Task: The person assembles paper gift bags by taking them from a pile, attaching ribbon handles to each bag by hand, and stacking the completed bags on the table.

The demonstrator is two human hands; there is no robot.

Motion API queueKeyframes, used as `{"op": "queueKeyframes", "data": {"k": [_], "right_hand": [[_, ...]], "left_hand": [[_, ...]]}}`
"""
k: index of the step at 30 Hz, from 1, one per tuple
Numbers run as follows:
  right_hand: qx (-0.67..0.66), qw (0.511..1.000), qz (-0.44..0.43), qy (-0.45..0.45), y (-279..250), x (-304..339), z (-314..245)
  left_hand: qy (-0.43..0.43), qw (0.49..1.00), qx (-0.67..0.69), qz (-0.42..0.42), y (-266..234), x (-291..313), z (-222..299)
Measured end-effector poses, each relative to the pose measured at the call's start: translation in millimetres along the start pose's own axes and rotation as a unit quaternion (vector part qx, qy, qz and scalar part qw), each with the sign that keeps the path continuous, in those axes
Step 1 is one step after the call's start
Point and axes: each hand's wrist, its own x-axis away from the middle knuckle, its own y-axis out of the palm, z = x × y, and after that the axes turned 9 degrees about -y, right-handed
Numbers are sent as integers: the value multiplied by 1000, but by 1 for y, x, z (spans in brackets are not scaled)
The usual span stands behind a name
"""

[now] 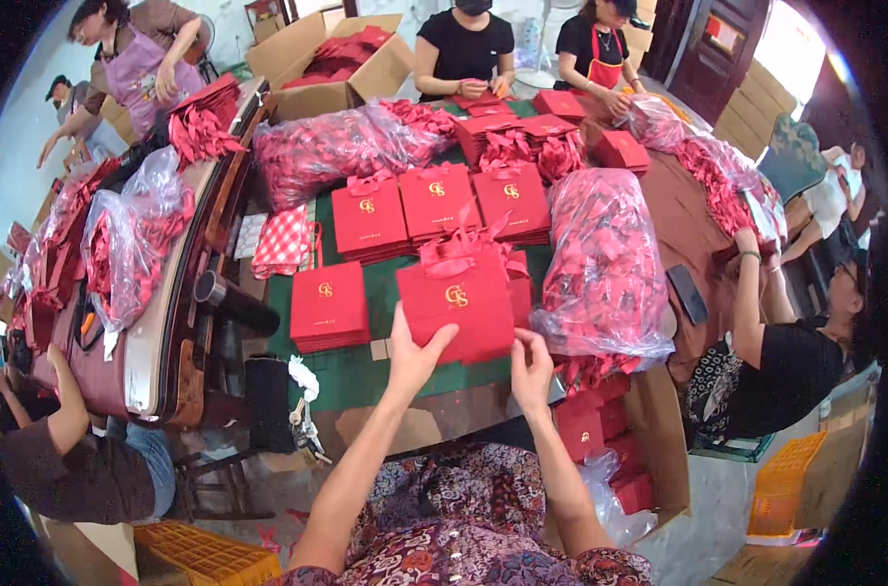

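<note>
In front of me, a red paper gift bag point(473, 324) with a gold emblem and a pink ribbon handle is held upright over the green table mat point(356, 383). My left hand point(416, 354) grips its lower left side, thumb across the front. At the lower right corner, my right hand point(533, 367) has its fingers closed on the bag's edge. Other red bags show partly behind the held one. A neat stack of red bags point(329, 308) lies to the left, and more stacks point(369, 217) form a row beyond.
A clear plastic sack of pink ribbons point(605, 259) stands close on the right, another sack point(336, 161) behind the stacks. An open carton point(659, 439) of red bags is below right. A phone point(688, 295) and tumbler point(231, 301) lie at the sides. Several co-workers surround the tables.
</note>
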Motion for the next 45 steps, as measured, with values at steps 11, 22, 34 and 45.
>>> {"op": "queueKeyframes", "data": {"k": [11, 22, 34, 45], "right_hand": [[187, 978, -10, -92, -26, 36, 18], [289, 932, -141, -169, 2, 13, 14], [165, 969, -113, -146, -12, 81, 15], [165, 976, -64, -131, -28, 96, -5]], "left_hand": [[-18, 975, -204, 84, 57, 26, -101], [86, 922, -371, 72, 13, 24, -91], [40, 798, -590, 117, -124, -16, -72], [209, 772, -579, 157, -121, 44, -50]]}}
